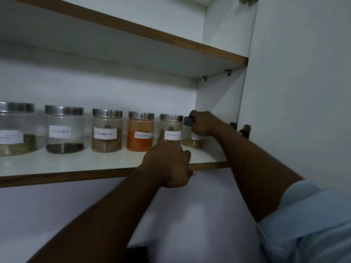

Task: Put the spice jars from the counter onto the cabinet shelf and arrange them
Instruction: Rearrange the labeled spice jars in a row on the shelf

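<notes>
On the shelf [76,164], right hand [204,123] grips a grey-lidded jar [192,142]; left hand [171,164] is curled, empty.

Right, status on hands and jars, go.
Right hand gripping the dark-lidded jar at the row's right end. Left hand at the shelf edge, fingers touching the right cinnamon jar. Nothing blocking.

Six jars [106,130] in row on shelf [76,168].

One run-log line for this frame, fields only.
right hand: gripping grey-lidded jar at row's right end | left hand: on shelf edge, at cinnamon jar | row: six jars
</notes>
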Tool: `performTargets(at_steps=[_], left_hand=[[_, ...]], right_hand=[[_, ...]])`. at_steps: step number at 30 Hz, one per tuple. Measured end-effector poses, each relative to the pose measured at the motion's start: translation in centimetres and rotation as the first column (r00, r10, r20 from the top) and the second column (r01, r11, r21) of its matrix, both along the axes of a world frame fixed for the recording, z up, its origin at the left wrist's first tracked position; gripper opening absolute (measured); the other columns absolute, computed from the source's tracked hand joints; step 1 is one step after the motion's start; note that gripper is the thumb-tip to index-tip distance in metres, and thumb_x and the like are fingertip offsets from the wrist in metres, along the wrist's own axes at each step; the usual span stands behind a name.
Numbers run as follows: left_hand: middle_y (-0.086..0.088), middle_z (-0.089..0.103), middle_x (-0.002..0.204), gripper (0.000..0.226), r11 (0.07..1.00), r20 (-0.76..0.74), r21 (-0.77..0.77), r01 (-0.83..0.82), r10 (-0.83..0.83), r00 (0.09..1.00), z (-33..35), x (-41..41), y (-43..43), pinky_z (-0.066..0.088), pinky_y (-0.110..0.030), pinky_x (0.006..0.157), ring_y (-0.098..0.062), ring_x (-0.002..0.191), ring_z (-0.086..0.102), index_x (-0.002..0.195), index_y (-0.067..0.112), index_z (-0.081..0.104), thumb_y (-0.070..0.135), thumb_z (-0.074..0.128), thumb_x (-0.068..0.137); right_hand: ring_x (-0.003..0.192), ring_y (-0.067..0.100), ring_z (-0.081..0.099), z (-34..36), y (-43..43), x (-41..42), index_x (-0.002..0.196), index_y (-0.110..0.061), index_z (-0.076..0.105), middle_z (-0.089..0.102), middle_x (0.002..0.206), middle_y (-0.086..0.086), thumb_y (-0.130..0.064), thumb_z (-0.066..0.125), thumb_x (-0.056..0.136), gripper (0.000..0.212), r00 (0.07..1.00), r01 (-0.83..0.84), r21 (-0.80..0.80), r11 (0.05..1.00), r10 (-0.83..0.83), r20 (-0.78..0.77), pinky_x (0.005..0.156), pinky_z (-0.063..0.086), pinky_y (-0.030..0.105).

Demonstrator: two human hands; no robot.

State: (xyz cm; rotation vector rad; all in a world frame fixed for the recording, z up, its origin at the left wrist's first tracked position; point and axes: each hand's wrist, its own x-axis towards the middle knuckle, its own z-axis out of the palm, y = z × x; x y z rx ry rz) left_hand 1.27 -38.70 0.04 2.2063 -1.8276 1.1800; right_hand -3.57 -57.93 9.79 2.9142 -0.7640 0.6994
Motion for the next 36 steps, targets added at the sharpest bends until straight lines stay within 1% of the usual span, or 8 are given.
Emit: performTargets(at_steps=[9, 14, 18, 22, 28, 31, 33, 36], left_hand=[[-0.003, 0.066, 0.094, 0.064, 0.999, -0.003, 0.021, -0.032, 0.032, 0.999, 0.0, 0.4, 0.2, 0.033, -0.033, 0.065, -0.016, 0.076, 0.046, 0.118, 0.023, 0.060, 0.073, 0.030, 0.091], [-0.004, 0.068, 0.096, 0.065, 1.000, 0.022, 0.007, -0.021, 0.021, 1.000, -0.1, 0.0, -0.3, 0.033, -0.033, 0.064, -0.021, 0.082, 0.058, 0.117, 0.023, 0.061, 0.073, 0.029, 0.090], [-0.003, 0.067, 0.089, 0.067, 1.000, 0.012, -0.005, -0.018, 0.018, 1.000, 0.0, 0.1, -0.2, 0.032, -0.033, 0.062, -0.017, 0.070, 0.044, 0.113, 0.022, 0.062, 0.074, 0.028, 0.089], [-0.003, 0.068, 0.091, 0.068, 1.000, -0.006, 0.009, -0.026, 0.026, 1.000, -0.1, 0.3, -0.3, 0.032, -0.032, 0.062, -0.016, 0.071, 0.045, 0.115, 0.023, 0.062, 0.076, 0.029, 0.089], [-0.006, 0.068, 0.100, 0.068, 0.999, 0.006, 0.038, -0.036, 0.035, 0.999, -0.1, 0.0, -0.4, 0.034, -0.033, 0.065, -0.022, 0.089, 0.061, 0.121, 0.022, 0.061, 0.075, 0.032, 0.091], [-0.006, 0.068, 0.100, 0.066, 0.999, 0.009, 0.025, -0.030, 0.029, 1.000, 0.0, -0.2, -0.3, 0.034, -0.034, 0.066, -0.023, 0.087, 0.061, 0.118, 0.022, 0.063, 0.074, 0.033, 0.091], [-0.005, 0.068, 0.096, 0.064, 0.999, -0.008, 0.031, -0.032, 0.033, 0.999, 0.2, -0.1, -0.1, 0.035, -0.033, 0.065, -0.019, 0.078, 0.053, 0.115, 0.021, 0.064, 0.073, 0.034, 0.091], [-0.002, 0.068, 0.094, 0.063, 0.999, -0.055, 0.040, -0.034, 0.036, 0.998, 0.2, -0.2, 0.0, 0.037, -0.031, 0.065, -0.015, 0.074, 0.047, 0.113, 0.023, 0.064, 0.074, 0.036, 0.090]], right_hand=[[0.102, 0.027, 0.057, 0.2, 0.2, 0.1, 0.135, -0.015, 0.049, 0.060, 0.123, 0.014, -0.017, 0.059, 0.093, 0.044, 0.998, -0.034, -0.011, 0.999, 0.034, -0.045, 0.082, 0.048, 0.035], [0.101, 0.028, 0.057, 0.0, -0.2, -0.3, 0.137, -0.014, 0.047, 0.060, 0.123, 0.015, -0.017, 0.060, 0.091, 0.047, 0.999, -0.011, -0.014, 1.000, 0.010, -0.039, 0.079, 0.046, 0.034], [0.104, 0.029, 0.058, -0.1, -0.3, 0.0, 0.137, -0.012, 0.047, 0.061, 0.124, 0.016, -0.015, 0.060, 0.092, 0.047, 0.999, -0.021, -0.031, 0.999, 0.020, -0.032, 0.080, 0.045, 0.033], [0.105, 0.029, 0.058, -0.2, -0.3, 0.1, 0.136, -0.013, 0.047, 0.061, 0.123, 0.015, -0.015, 0.060, 0.092, 0.046, 0.999, -0.023, -0.022, 0.999, 0.022, -0.042, 0.087, 0.050, 0.037], [0.104, 0.029, 0.058, -0.4, -0.6, 0.0, 0.134, -0.014, 0.049, 0.062, 0.122, 0.015, -0.013, 0.061, 0.090, 0.045, 0.999, -0.026, -0.033, 0.999, 0.025, -0.043, 0.087, 0.048, 0.036], [0.115, 0.030, 0.057, -0.5, -0.6, 0.0, 0.142, -0.013, 0.044, 0.056, 0.137, 0.015, -0.012, 0.065, 0.088, 0.057, 0.999, -0.025, -0.030, 0.999, 0.024, -0.032, 0.095, 0.048, 0.039], [0.130, 0.034, 0.049, -0.4, -0.2, -0.1, 0.152, -0.014, 0.034, 0.041, 0.154, 0.014, -0.012, 0.066, 0.088, 0.072, 0.999, -0.043, -0.029, 0.999, 0.043, 0.023, 0.105, 0.046, 0.046], [0.137, 0.035, 0.043, 0.2, 0.3, -0.8, 0.153, -0.015, 0.035, 0.035, 0.159, 0.012, -0.019, 0.065, 0.091, 0.069, 0.988, -0.037, -0.101, 0.994, 0.052, 0.145, 0.107, 0.044, 0.046]])
